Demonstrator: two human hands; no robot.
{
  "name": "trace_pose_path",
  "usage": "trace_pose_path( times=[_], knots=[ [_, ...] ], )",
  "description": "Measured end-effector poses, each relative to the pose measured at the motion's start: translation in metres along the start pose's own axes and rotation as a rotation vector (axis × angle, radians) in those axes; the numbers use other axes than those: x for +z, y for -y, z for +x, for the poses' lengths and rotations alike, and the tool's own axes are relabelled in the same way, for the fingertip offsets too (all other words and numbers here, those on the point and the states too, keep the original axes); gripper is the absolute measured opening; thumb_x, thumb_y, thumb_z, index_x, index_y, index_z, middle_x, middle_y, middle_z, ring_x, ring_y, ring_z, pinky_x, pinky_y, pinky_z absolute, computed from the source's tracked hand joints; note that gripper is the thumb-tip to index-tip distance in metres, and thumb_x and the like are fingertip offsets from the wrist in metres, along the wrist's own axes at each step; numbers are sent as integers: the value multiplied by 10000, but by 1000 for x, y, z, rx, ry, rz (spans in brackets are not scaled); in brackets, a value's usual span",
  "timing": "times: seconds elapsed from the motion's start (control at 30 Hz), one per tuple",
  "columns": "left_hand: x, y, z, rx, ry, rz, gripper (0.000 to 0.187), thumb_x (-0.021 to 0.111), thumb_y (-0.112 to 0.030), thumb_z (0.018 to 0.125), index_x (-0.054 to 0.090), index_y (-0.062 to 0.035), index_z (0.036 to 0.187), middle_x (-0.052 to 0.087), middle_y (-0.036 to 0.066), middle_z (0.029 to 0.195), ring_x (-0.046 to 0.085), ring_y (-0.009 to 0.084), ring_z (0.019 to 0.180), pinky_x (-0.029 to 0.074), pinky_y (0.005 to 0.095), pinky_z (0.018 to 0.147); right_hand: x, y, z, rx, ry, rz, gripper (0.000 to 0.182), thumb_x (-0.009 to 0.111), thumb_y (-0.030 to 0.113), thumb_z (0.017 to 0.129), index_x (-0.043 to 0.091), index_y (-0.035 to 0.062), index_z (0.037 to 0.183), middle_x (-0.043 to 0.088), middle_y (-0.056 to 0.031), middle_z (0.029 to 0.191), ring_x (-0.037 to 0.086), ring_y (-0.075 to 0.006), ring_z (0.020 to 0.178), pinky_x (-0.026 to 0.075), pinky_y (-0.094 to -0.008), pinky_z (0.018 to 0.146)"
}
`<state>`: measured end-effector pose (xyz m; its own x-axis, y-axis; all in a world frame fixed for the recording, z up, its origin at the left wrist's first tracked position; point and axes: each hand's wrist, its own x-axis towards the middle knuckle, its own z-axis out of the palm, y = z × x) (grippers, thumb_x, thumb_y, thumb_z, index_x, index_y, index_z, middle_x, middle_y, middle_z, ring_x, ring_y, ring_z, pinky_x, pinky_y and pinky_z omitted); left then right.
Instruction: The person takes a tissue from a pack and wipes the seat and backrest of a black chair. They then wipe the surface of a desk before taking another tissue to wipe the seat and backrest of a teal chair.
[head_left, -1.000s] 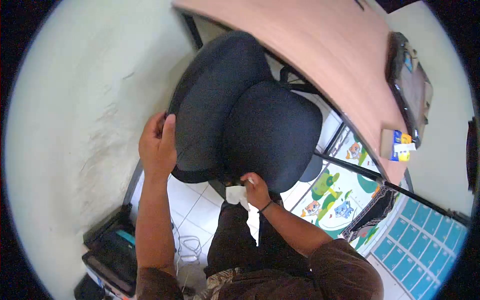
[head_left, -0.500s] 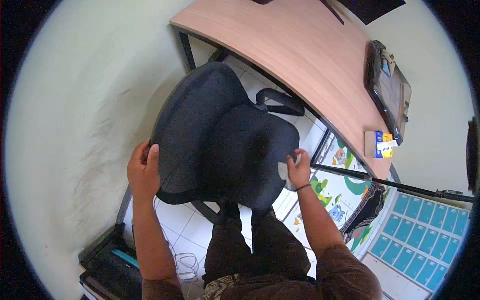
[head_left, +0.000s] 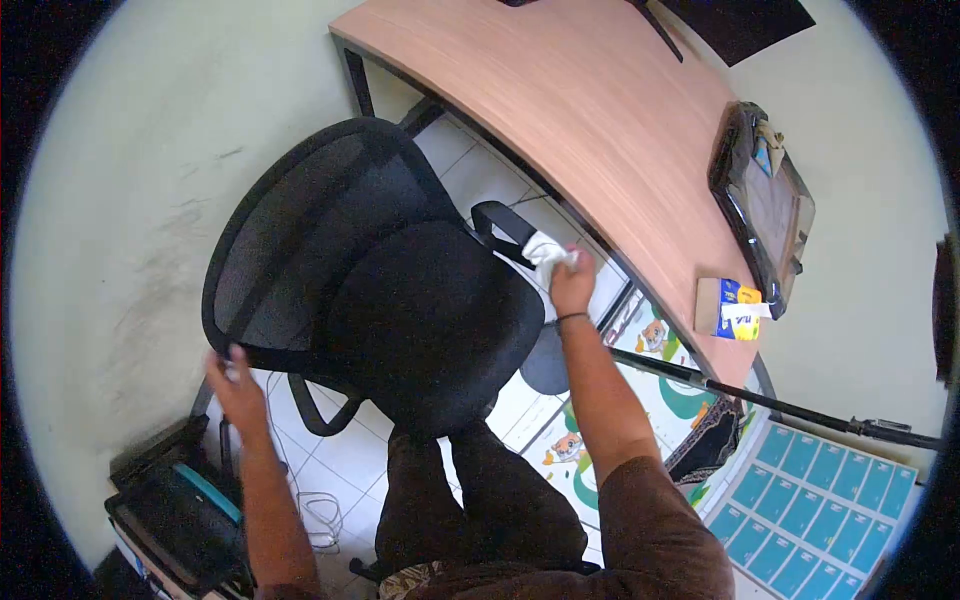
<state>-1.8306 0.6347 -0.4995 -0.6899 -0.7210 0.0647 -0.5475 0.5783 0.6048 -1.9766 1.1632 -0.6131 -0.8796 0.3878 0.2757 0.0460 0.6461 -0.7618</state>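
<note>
A black office chair (head_left: 430, 310) with a mesh backrest (head_left: 310, 230) stands in front of me, its seat turned toward my legs. My right hand (head_left: 574, 285) pinches a crumpled white tissue (head_left: 545, 254), which lies against the front end of the armrest (head_left: 505, 222) on the desk side. At the lower left corner of the backrest is my left hand (head_left: 240, 392), thumb and fingers apart, the fingertips right at the frame's edge. The other armrest (head_left: 322, 408) hangs out over the floor tiles.
A curved wooden desk (head_left: 560, 90) bears a tissue pack (head_left: 738, 310) and a plastic-wrapped item (head_left: 765, 200). Close to the left are a scuffed wall (head_left: 130, 250), a black case (head_left: 180, 510) and a white cable (head_left: 320, 515). Teal-labelled panels (head_left: 800, 500) stand lower right.
The chair has turned and shifted left, and its backrest shows more of the mesh. My right hand has moved from the seat's edge up to the armrest with the tissue; my left hand moved left and down.
</note>
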Motion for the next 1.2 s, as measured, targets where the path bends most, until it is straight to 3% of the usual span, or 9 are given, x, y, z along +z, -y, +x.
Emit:
trace_pose_path(
  times=[0.07,0.17,0.53,0.67,0.77,0.83,1.0,1.03,1.2],
  knots=[
    [40,84,-62,134,89,77,740,748,-346,869,412,69,1382,474,283,1372,439,392,1302,351,459,1090,-4,-7,-9,-167,59,-51,357,607,-21,741,628,68,1087,628,-153,1099,579,-360,1056,442,-420,963],
    [62,63,-108,-68,264,243,937,765,-399,826,296,120,1449,425,333,1414,404,448,1337,319,479,1130,-9,-9,-21,-145,112,-153,455,612,-30,749,719,161,1147,631,-108,1157,562,-330,1092,447,-402,967],
    [64,58,-59,22,295,243,826,765,-303,843,334,24,1467,518,284,1349,544,410,1222,438,444,1034,-36,-11,-33,-371,397,-311,467,543,36,801,691,181,1219,543,-165,1400,543,-372,1250,442,-505,984],
    [53,18,-57,141,164,747,823,810,-348,764,427,-61,1433,465,193,1445,420,408,1344,358,516,1072,-48,-7,-62,-304,519,-442,517,541,98,845,584,167,1356,456,-149,1492,434,-359,1363,365,-522,1037],
    [76,21,-80,412,100,552,741,784,-345,778,477,-68,1394,421,191,1483,349,419,1384,300,569,1087,-54,4,-95,-275,548,-563,586,555,255,923,415,98,1470,343,-186,1552,349,-392,1404,301,-560,1068],
    [107,34,-134,406,347,371,754,751,-380,801,458,-51,1413,319,208,1556,272,451,1425,258,582,1114,-48,13,-103,-271,537,-693,698,533,403,969,290,44,1515,253,-222,1579,311,-425,1410,284,-610,1062],
    [168,49,-202,-325,987,629,1460,913,-482,619,-155,-139,1553,-185,285,1590,-82,448,1496,72,601,1183,9,33,-59,-259,534,-680,673,529,378,967,290,79,1520,264,-178,1585,349,-382,1390,296,-648,1038],
    [179,65,-211,-262,1040,687,1608,946,-494,553,-317,-161,1491,-321,317,1524,-213,461,1463,6,601,1185,18,41,-46,-310,587,-702,654,522,372,970,300,96,1520,274,-168,1581,368,-371,1378,306,-646,1030],
    [198,63,-216,-352,1094,757,1627,960,-480,529,-311,-158,1493,-340,333,1506,-236,494,1442,-17,619,1175,-11,45,-68,-460,585,-806,628,491,402,984,317,124,1520,359,-173,1530,449,-362,1303,362,-618,976]
  ],
)
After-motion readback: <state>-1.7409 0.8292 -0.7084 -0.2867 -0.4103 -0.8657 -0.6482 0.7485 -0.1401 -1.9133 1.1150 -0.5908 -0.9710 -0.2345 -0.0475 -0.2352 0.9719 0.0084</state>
